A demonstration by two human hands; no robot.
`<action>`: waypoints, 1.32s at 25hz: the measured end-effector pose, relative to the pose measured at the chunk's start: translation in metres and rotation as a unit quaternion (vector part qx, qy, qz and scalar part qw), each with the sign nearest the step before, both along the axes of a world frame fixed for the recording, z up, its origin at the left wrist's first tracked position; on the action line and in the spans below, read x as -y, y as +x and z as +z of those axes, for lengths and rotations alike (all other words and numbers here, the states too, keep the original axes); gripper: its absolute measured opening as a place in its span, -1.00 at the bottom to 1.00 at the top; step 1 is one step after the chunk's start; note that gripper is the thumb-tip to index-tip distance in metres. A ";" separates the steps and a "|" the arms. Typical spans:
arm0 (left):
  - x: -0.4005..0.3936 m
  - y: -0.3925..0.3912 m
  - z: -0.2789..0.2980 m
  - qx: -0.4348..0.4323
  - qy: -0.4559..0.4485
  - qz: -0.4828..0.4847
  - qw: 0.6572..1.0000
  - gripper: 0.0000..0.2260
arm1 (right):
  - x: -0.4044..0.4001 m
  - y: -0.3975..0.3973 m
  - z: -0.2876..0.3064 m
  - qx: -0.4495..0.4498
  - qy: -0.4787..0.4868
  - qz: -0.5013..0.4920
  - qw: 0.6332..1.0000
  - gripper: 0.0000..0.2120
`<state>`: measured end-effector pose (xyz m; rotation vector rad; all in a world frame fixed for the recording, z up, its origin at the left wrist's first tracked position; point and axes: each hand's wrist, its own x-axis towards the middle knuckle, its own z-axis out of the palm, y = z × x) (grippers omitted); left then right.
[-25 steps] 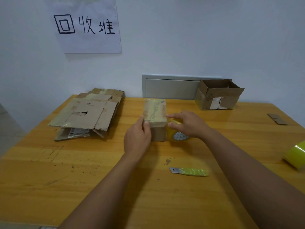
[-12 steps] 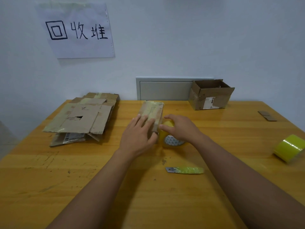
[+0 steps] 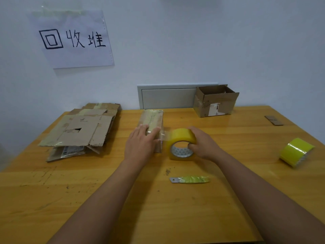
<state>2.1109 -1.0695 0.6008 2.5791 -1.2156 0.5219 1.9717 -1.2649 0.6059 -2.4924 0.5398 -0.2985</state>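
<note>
A small closed cardboard box (image 3: 152, 118), taped along its top, stands in the middle of the wooden table (image 3: 88, 191). My left hand (image 3: 140, 145) presses flat on the box's near end with straight fingers. Just right of the box, my right hand (image 3: 202, 145) grips a yellow tape roll (image 3: 181, 138), thumb inside the core. A short clear strip of tape (image 3: 163, 135) stretches from the roll to the box under my left fingers.
Flattened cardboard (image 3: 82, 131) is piled at the left. An open cardboard box (image 3: 215, 101) stands at the back by the wall. A second yellow tape roll (image 3: 296, 152) lies at the right, a small cutter (image 3: 190, 179) in front, a cardboard scrap (image 3: 273, 120) far right.
My right hand has pulled the tape roll away from the box to the right, drawing out a strip. My left hand went from gripping the box's side to pressing flat on top.
</note>
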 end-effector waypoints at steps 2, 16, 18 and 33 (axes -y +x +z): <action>0.001 -0.001 -0.001 0.013 -0.012 0.008 1.000 -0.61 | 0.009 -0.009 -0.003 0.034 -0.060 -0.045 0.997 -0.41; 0.009 -0.006 -0.007 0.076 -0.031 0.094 0.992 -0.66 | 0.019 -0.032 -0.026 0.142 0.009 -0.183 0.973 -0.55; 0.000 -0.009 -0.008 0.080 -0.034 0.114 0.990 -0.63 | 0.017 -0.027 -0.030 0.146 0.032 -0.184 0.972 -0.57; -0.024 -0.009 -0.020 0.067 -0.047 0.097 0.992 -0.59 | 0.005 -0.038 -0.037 0.166 0.129 -0.294 0.932 -0.24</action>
